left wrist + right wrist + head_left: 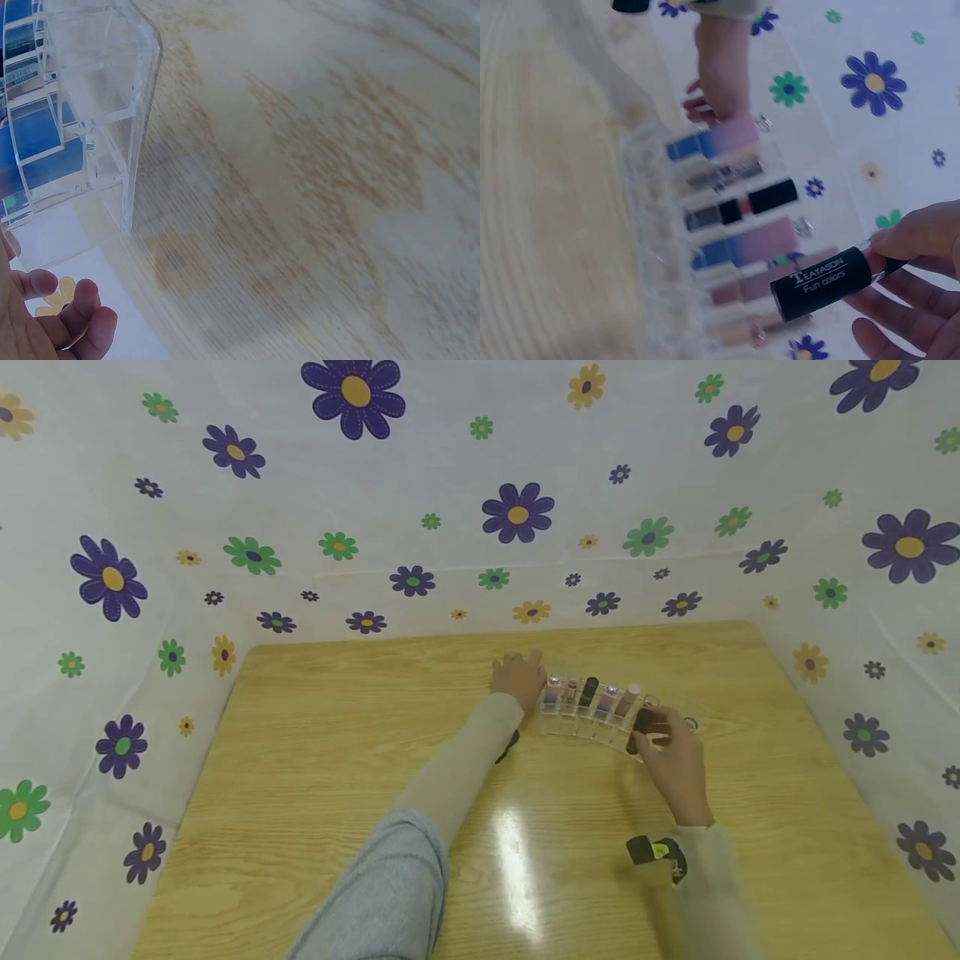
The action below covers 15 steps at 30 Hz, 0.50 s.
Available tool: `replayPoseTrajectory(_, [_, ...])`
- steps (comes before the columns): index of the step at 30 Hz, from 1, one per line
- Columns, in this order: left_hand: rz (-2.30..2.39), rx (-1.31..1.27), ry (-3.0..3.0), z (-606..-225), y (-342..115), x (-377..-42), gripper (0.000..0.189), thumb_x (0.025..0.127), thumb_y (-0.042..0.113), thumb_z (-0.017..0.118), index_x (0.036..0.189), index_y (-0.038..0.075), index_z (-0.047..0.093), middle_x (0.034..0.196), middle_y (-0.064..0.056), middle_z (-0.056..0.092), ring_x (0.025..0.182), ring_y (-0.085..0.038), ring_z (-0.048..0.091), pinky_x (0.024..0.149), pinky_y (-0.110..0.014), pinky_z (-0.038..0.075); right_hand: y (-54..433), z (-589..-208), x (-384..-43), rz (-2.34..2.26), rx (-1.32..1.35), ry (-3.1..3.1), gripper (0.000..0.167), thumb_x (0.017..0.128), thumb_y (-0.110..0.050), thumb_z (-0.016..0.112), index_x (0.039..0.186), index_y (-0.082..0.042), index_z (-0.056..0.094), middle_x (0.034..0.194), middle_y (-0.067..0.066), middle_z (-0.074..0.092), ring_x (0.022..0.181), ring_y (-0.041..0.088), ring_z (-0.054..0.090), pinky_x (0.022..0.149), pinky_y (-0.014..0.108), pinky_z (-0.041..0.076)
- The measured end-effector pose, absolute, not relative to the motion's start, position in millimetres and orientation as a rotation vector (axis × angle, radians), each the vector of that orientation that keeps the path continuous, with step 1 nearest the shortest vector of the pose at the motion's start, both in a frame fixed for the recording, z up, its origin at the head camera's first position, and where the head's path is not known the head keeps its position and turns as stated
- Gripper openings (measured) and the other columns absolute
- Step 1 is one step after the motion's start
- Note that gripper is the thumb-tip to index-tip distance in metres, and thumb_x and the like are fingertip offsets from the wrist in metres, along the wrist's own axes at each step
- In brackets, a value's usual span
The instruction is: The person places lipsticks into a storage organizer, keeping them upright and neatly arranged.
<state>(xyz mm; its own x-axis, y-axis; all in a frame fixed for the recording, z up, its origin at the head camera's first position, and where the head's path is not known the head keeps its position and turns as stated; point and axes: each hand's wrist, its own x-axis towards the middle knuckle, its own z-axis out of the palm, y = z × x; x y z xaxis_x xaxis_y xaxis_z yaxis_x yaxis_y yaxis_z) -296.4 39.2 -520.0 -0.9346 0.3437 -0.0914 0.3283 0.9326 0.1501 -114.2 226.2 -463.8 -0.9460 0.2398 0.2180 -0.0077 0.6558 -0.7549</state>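
A black lipstick tube (821,283) lettered "Teayason Fun colors" is pinched between the thumb and fingers of my right hand (675,760). The hand holds it over the right end of a clear curved lipstick holder (577,725). Several lipsticks stand in the holder's back row, among them a black one (589,691), blue-and-pink ones (746,244) and a pinkish one (628,700). My left hand (519,678) rests at the holder's left end, its fingers loosely bent in the left wrist view; whether it touches the holder I cannot tell.
The holder stands on a wooden table (337,760) toward its back. White cloth (435,460) with purple, green and yellow flowers rises behind and on both sides. A black strap (652,852) is on my right wrist. A small round item (691,724) shows behind the right hand.
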Motion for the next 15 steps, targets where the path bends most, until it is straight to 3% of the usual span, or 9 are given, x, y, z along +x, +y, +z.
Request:
replayPoseTrajectory(4, [0.176, 0.522, 2.988, -520, 39, -296, 0.032, 0.102, 0.038, 0.025, 0.123, 0.020, 0.042, 0.119, -0.013, 0.061, 0.117, -0.030, 0.053, 0.102, -0.049, 0.039, 240, -453, -116, 1.084, -0.164, -2.443, 0.032, 0.082, 0.003, 0.066, 0.113, 0.006, 0.056, 0.102, 0.021, 0.065, 0.090, 0.029, 0.062, 0.076, 0.022, 0.048])
replayPoseTrajectory(7, [0.187, 0.519, 3.002, -518, 39, -295, 0.032, 0.102, 0.037, 0.026, 0.124, 0.020, 0.043, 0.116, -0.013, 0.062, 0.113, -0.030, 0.055, 0.099, -0.049, 0.042, 250, -451, -121, 1.038, -0.164, -2.373, 0.033, 0.081, 0.004, 0.067, 0.112, 0.006, 0.057, 0.101, 0.021, 0.065, 0.090, 0.025, 0.059, 0.077, 0.013, 0.040])
replayPoseTrajectory(11, [0.215, 0.509, 3.014, -518, 39, -293, 0.032, 0.102, 0.035, 0.027, 0.125, 0.020, 0.043, 0.113, -0.013, 0.063, 0.110, -0.030, 0.056, 0.096, -0.049, 0.043, 261, -457, -129, 1.019, -0.194, -2.338, 0.032, 0.081, 0.002, 0.068, 0.111, 0.006, 0.058, 0.100, 0.022, 0.066, 0.090, 0.025, 0.059, 0.082, 0.016, 0.039])
replayPoseTrajectory(15, [0.201, 0.506, 3.020, -520, 40, -293, 0.031, 0.102, 0.036, 0.026, 0.124, 0.020, 0.043, 0.112, -0.012, 0.063, 0.109, -0.029, 0.056, 0.096, -0.048, 0.043, 268, -467, -136, 1.054, -0.226, -2.374, 0.031, 0.082, 0.002, 0.067, 0.111, 0.007, 0.057, 0.101, 0.023, 0.064, 0.093, 0.032, 0.060, 0.084, 0.033, 0.047])
